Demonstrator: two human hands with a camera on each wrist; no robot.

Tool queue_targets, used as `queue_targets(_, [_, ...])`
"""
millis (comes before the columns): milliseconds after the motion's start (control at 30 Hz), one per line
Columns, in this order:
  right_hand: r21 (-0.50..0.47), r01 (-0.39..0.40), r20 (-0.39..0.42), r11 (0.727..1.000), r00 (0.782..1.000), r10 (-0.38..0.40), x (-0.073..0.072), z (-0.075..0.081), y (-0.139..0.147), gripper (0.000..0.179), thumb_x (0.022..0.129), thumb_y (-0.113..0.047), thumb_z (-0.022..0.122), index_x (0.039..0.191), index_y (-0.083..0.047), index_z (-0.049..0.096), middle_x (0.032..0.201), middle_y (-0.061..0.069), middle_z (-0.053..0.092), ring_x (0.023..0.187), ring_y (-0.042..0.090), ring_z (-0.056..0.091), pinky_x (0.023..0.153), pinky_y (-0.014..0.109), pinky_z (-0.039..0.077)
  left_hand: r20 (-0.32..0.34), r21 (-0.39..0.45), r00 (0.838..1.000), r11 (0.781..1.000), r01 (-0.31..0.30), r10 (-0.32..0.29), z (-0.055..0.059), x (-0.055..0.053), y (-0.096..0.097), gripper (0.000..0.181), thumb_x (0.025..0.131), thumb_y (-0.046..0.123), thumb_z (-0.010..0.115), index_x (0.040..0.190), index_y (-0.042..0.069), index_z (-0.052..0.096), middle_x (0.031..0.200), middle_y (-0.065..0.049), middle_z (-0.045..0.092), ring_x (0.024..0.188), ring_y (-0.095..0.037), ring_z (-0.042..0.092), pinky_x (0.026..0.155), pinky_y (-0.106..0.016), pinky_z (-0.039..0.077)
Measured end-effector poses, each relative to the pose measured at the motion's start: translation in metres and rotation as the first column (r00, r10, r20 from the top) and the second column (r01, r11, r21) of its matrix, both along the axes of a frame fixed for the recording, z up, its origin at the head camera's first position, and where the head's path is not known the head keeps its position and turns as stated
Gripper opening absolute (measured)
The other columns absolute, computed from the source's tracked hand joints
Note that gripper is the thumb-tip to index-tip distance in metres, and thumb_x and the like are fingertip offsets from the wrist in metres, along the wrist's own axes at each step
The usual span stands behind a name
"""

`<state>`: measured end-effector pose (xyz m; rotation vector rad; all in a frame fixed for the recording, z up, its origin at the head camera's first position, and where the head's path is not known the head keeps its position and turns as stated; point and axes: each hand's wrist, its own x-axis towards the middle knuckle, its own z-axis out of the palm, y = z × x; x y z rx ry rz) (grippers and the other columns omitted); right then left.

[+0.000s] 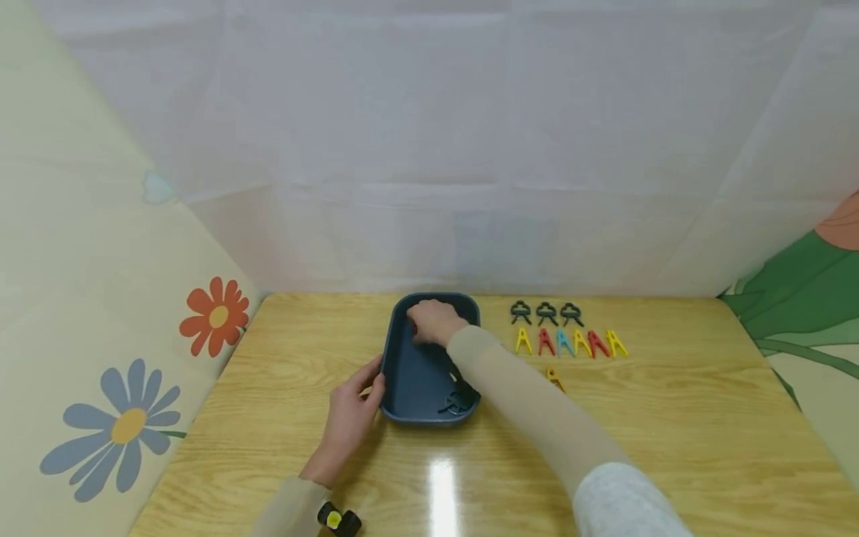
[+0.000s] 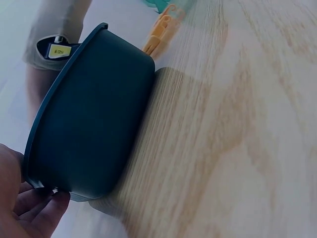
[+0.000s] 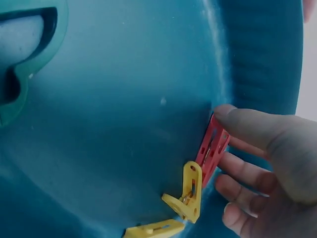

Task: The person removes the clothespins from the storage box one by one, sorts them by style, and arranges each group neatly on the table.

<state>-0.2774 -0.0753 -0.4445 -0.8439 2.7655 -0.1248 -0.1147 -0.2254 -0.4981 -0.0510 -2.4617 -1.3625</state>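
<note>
A dark blue plastic basin [image 1: 419, 380] stands on the wooden table. My left hand [image 1: 353, 403] holds its left side, thumb and fingers at the rim and outer wall; the grip is partly hidden. My right hand [image 1: 436, 322] reaches into the far end of the basin. In the right wrist view, its thumb and fingers pinch a red clothespin [image 3: 213, 148] by the inner wall. A yellow clothespin [image 3: 193, 191] lies against the red one, with another yellow clothespin [image 3: 156, 229] below it. A dark green clip [image 1: 456, 403] rests in the basin's near end, partly covered by the right forearm.
Right of the basin, three dark green clips [image 1: 546, 313] form a back row. Before them runs a row of red, yellow and blue clothespins [image 1: 564, 343]. A lone orange clothespin [image 1: 554, 378] lies nearer. A white sheet [image 1: 429, 186] hangs behind the table.
</note>
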Motion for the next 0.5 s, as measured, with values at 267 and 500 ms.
queue_targets(267, [-0.017, -0.025, 0.015, 1.0, 1.0, 0.025, -0.0009, -0.0037, -0.002, 0.015, 0.096, -0.03, 0.078, 0.098, -0.018, 0.069, 0.096, -0.003, 0.068, 0.087, 0.014, 0.062, 0.078, 0.032, 0.053, 0.008, 0.022, 1.0, 1.0, 0.012, -0.012, 0.0023, 0.0008, 0.0002, 0.037, 0.103, 0.002, 0.061, 0.139, -0.004, 0.064, 0.125, -0.022, 0.072, 0.11, -0.036, 0.072, 0.083, -0.043, 0.061])
queue_targets(500, [-0.096, -0.041, 0.068, 0.995, 0.997, 0.048, -0.0031, 0.0028, 0.0007, 0.018, 0.095, -0.033, 0.079, 0.098, -0.017, 0.07, 0.09, -0.004, 0.067, 0.082, 0.012, 0.061, 0.074, 0.029, 0.051, 0.033, 0.022, 0.999, 1.0, 0.009, -0.009, 0.0038, 0.001, 0.0, 0.037, 0.103, 0.003, 0.06, 0.14, -0.004, 0.063, 0.126, -0.022, 0.071, 0.112, -0.036, 0.071, 0.085, -0.044, 0.061])
